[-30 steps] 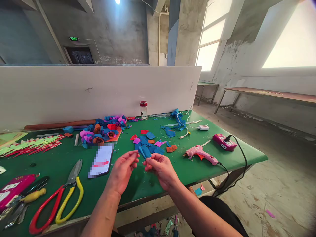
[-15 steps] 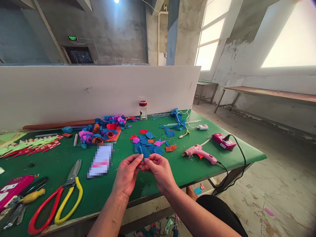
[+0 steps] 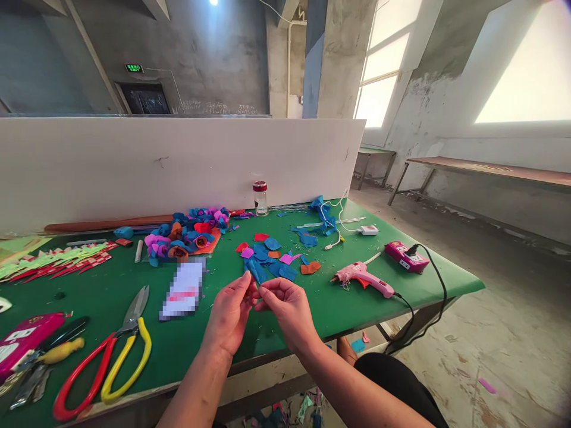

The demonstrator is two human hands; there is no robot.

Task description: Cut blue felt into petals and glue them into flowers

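Observation:
My left hand (image 3: 231, 315) and my right hand (image 3: 285, 309) meet over the front of the green table (image 3: 134, 351). Both pinch a small blue felt piece (image 3: 255, 271) between thumb and fingers, and the piece sticks up above the fingertips. Just behind the hands lies a scatter of cut felt pieces (image 3: 276, 257) in blue, pink, red and orange. A pile of rolled felt flowers (image 3: 187, 233) sits further back on the left.
A pink glue gun (image 3: 362, 277) lies right of my hands, its black cord running to a pink power strip (image 3: 407, 257). Red and yellow scissors (image 3: 107, 356) lie front left, a phone (image 3: 184, 289) beside them. A small jar (image 3: 259, 197) stands by the white partition (image 3: 134, 160).
My left hand has closed in on the right hand and taken hold of the blue felt piece, which now stands more upright. The view has shifted only slightly.

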